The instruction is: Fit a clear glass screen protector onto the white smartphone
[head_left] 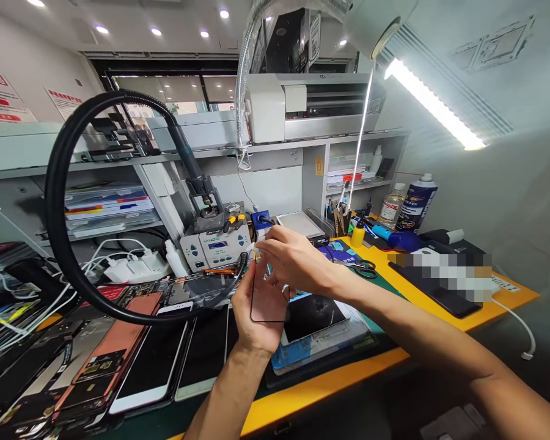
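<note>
In my left hand (pixel 252 321) lies a clear screen protector (pixel 271 305) with a thin black border, tilted upright, the palm showing through it. My right hand (pixel 291 260) is above it, thumb and fingers pinched near the protector's top edge. A small whitish bit shows at those fingertips, too small to name. Below the right wrist, a phone with a dark, shiny screen (pixel 314 318) rests on a blue and grey pad (pixel 302 353).
Several phones, one a white-framed phone (pixel 153 360), line the left. Behind stand a rework station (pixel 220 247) and its looping black hose (pixel 55 183). Scissors (pixel 364 269), a yellow bottle (pixel 357 234) and a spray can (pixel 417 201) are at right. A lamp (pixel 435 104) hangs overhead.
</note>
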Demonstrator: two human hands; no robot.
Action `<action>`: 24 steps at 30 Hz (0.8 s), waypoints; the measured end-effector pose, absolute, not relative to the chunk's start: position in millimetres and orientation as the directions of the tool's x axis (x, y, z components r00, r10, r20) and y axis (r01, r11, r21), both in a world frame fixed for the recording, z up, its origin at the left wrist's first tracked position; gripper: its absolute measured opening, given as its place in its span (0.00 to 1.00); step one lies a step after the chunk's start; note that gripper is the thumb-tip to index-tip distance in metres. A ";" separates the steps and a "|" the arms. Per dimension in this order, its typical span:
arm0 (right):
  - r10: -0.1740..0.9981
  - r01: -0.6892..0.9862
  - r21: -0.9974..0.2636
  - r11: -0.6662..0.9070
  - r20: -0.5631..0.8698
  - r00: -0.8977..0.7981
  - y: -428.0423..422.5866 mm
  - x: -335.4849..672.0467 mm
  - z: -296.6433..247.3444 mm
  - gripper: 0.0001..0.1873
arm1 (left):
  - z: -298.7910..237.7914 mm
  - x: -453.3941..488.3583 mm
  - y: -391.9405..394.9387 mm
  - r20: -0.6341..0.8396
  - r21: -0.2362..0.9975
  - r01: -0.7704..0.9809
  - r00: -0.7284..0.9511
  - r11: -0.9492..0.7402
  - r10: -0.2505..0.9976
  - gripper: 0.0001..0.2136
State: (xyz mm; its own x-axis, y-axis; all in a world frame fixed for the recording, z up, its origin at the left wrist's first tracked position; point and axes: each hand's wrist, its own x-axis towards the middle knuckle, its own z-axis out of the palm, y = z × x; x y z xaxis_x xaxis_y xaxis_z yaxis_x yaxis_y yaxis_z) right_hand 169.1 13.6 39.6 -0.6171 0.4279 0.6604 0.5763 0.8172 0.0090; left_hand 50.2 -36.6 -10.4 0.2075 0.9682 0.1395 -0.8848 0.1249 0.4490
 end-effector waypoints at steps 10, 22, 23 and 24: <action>0.381 0.539 0.085 0.838 0.616 -0.689 -5.8 161.6 25.4 0.08 | -9.2 52.1 -41.9 0.042 0.422 -0.906 0.038 0.017 0.998 0.19; 0.320 0.416 0.078 0.906 0.516 -0.794 -31.3 163.6 13.7 0.07 | -10.7 51.3 -40.2 -0.111 0.503 -0.860 0.035 0.086 0.993 0.23; 0.307 0.403 0.080 0.912 0.516 -0.799 -33.1 164.0 12.4 0.07 | -10.7 50.8 -39.9 -0.116 0.504 -0.857 0.057 0.108 0.992 0.24; 0.299 0.393 0.083 0.916 0.513 -0.804 -34.6 164.4 10.9 0.07 | -10.3 50.4 -39.3 -0.113 0.502 -0.856 0.078 0.125 0.990 0.24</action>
